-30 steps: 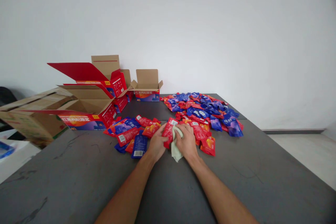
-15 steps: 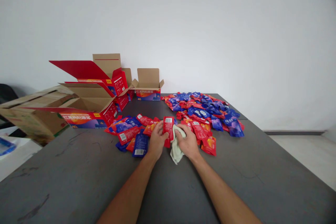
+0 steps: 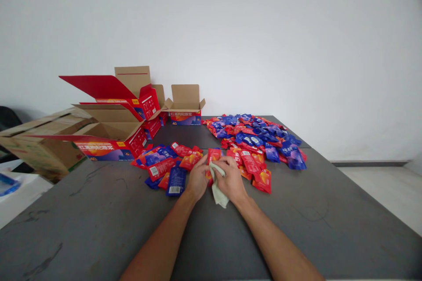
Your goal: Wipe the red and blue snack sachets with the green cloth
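Over the middle of the dark table, my left hand (image 3: 198,179) is closed on the left edge of a red pouch (image 3: 214,154) that has an orange picture on its face. My right hand (image 3: 231,180) grips a pale cloth (image 3: 219,194) and presses it against the pouch; the cloth's tail hangs below. Fingers and cloth hide much of the pouch's lower part. Left of my hands lies a small heap of red and blue pouches, with a blue pouch (image 3: 177,181) nearest. Several red pouches (image 3: 262,181) lie just right of my right hand.
A large pile of red and blue pouches (image 3: 250,134) covers the table's back right. Open printed cartons stand at the left, one (image 3: 108,149) near and one (image 3: 185,117) farther back. Brown cardboard boxes (image 3: 42,151) sit beyond the table's left edge.
The pouch has been turned over: its barcode side faced me before, and now its orange picture shows. The cloth has moved slightly left across it, and my hands are closer together.
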A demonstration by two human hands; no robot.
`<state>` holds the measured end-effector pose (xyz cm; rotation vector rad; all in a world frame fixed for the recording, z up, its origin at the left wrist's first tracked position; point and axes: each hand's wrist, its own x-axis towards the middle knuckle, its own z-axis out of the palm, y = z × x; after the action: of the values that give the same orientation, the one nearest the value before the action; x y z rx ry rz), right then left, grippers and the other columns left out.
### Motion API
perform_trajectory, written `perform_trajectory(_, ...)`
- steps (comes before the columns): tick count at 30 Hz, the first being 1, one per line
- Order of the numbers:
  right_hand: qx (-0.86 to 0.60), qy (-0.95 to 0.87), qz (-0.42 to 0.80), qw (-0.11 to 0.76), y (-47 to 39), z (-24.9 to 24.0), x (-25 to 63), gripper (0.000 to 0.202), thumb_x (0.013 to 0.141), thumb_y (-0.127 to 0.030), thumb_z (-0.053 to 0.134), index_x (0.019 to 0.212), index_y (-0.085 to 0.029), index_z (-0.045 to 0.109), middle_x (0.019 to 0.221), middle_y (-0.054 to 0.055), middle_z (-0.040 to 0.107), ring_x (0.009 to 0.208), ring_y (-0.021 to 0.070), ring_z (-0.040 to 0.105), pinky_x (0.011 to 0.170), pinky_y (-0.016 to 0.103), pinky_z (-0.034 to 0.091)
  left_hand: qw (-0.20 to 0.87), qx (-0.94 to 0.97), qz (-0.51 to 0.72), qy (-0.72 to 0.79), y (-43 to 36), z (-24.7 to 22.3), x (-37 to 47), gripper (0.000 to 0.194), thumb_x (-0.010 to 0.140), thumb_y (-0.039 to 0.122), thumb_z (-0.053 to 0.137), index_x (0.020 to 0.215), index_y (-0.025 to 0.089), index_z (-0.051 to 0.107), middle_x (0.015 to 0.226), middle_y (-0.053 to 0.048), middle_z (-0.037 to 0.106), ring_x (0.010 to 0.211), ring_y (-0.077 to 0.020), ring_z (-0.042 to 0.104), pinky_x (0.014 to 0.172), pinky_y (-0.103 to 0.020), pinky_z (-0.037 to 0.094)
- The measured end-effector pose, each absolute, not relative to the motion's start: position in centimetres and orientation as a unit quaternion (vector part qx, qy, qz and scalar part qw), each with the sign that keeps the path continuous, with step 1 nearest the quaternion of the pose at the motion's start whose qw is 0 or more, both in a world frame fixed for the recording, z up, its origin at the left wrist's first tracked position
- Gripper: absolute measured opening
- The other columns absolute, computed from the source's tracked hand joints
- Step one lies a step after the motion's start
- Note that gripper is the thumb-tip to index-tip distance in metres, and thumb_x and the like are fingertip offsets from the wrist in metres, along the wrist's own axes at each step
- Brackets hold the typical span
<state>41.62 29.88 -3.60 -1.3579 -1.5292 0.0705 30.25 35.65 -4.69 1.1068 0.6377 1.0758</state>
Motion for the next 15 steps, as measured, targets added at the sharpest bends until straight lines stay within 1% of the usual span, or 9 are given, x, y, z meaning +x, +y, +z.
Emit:
perform_trajectory(3, -0.59, -0.616, 0.007, 0.522, 30.0, -3.4, 42.6, 0.024, 0.087, -0.02, 0.06, 0.105, -0.025, 0.077, 0.102, 0.008, 0.062, 0.098, 0.0229, 0.057, 0.088, 0.038, 0.049, 0.711, 0.489, 0.453, 0.224, 35.4, -4.5, 30.1, 0.074, 0.061, 0.009, 0.06, 0.135, 0.021, 0.058, 0.109, -0.008, 0.073, 0.087, -0.02, 0.069, 0.072, -0.028, 0.053)
perform_trajectory(5, -0.608, -0.59, -0.023, 0.531, 30.0, -3.2, 43.5, 0.024, 0.088, -0.021, 0.059, 0.104, -0.022, 0.077, 0.1, 0.009, 0.061, 0.097, 0.0235, 0.056, 0.088, 0.038, 0.049, 0.725, 0.501, 0.429, 0.198, 35.2, -4.6, 30.2, 0.078, 0.058, 0.005, 0.058, 0.134, 0.021, 0.059, 0.11, -0.007, 0.073, 0.09, -0.0204, 0.069, 0.074, -0.028, 0.053)
perform_trajectory(10, -0.616, -0.571, -0.082, 0.536, 30.0, -3.1, 44.9, 0.026, 0.089, -0.022, 0.056, 0.106, -0.019, 0.076, 0.1, 0.01, 0.061, 0.098, 0.0246, 0.054, 0.088, 0.04, 0.048, 0.758, 0.514, 0.369, 0.157, 34.6, -4.7, 30.4, 0.08, 0.057, 0.001, 0.054, 0.133, 0.023, 0.06, 0.111, -0.006, 0.072, 0.102, -0.0227, 0.067, 0.086, -0.033, 0.051)
perform_trajectory(13, -0.592, -0.613, -0.065, 0.52, 29.9, -3.4, 44.2, 0.028, 0.088, -0.018, 0.056, 0.109, -0.02, 0.075, 0.102, 0.01, 0.061, 0.099, 0.0241, 0.053, 0.087, 0.039, 0.047, 0.775, 0.508, 0.351, 0.136, 34.6, -4.5, 30.1, 0.08, 0.058, 0.001, 0.054, 0.134, 0.023, 0.059, 0.11, -0.005, 0.072, 0.103, -0.0212, 0.066, 0.088, -0.032, 0.05)
perform_trajectory(15, -0.57, -0.652, -0.034, 0.5, 29.7, -3.5, 43.2, 0.029, 0.087, -0.015, 0.057, 0.109, -0.023, 0.074, 0.102, 0.008, 0.061, 0.098, 0.0233, 0.053, 0.087, 0.038, 0.046, 0.764, 0.504, 0.376, 0.147, 34.9, -4.3, 29.9, 0.07, 0.063, 0.004, 0.055, 0.131, 0.021, 0.061, 0.108, -0.005, 0.072, 0.1, -0.0202, 0.066, 0.086, -0.03, 0.05)
